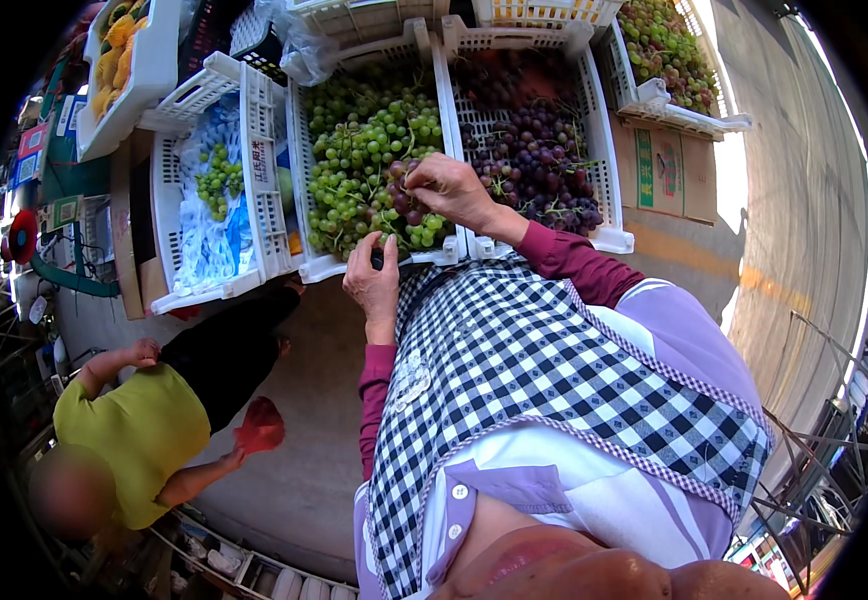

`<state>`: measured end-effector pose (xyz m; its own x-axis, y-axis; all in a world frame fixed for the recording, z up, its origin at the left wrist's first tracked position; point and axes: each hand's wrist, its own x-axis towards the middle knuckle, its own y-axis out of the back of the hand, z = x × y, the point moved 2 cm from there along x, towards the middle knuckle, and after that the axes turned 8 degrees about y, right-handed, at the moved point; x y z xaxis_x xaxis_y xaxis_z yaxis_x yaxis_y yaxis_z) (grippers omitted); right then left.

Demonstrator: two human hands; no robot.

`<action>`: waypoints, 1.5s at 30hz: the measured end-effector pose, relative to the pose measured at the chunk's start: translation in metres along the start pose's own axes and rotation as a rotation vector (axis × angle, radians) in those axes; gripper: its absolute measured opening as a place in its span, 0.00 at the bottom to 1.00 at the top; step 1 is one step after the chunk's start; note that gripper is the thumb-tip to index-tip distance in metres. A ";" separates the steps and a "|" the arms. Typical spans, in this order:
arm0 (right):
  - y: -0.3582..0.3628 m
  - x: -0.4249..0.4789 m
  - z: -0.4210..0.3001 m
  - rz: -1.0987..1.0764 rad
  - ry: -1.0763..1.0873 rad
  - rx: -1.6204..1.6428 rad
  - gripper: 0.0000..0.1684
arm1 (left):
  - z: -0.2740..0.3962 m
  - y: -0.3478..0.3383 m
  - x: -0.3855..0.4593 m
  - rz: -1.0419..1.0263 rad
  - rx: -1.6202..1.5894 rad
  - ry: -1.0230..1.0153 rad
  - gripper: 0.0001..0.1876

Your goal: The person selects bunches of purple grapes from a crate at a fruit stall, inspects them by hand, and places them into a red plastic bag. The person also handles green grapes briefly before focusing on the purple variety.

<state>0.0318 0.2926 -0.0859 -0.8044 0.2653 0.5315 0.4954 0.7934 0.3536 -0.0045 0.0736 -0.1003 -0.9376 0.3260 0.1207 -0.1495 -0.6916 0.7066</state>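
Observation:
My right hand point(453, 193) pinches at the stem of a small reddish-purple grape bunch point(404, 201). That bunch is over the green grapes point(374, 142) in a white plastic crate point(299, 172). At this crate's near edge is my left hand point(375, 283), its fingers bent upward. Something small and dark shows between its thumb and fingers; I cannot make out whether it is an object or shadow. Beside the green grapes, dark purple grapes point(543, 154) fill much of a second white crate point(606, 142), and my right wrist passes over its near left corner.
Left of the grapes, a white crate point(168, 225) holds blue-and-white packaging point(216, 240) and a small green grape bunch point(218, 180). Red-green grapes point(666, 56) sit over a cardboard box point(666, 169) at right. A person in a yellow-green shirt point(141, 435) walks behind, holding a red item point(261, 426).

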 end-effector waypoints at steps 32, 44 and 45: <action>-0.048 -0.019 -0.029 -0.292 0.288 -0.196 0.08 | -0.006 -0.024 -0.001 0.018 0.046 -0.076 0.09; 0.087 -0.036 0.213 0.336 -0.595 -0.156 0.11 | 0.008 -0.007 -0.015 -0.010 0.047 -0.012 0.07; 0.102 -0.035 0.223 0.355 -0.626 -0.220 0.11 | 0.007 -0.006 -0.018 -0.007 0.046 -0.002 0.07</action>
<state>0.0378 0.4868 -0.2405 -0.5881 0.7984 0.1288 0.7608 0.4921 0.4232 0.0158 0.0763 -0.1015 -0.9358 0.3324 0.1171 -0.1416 -0.6587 0.7390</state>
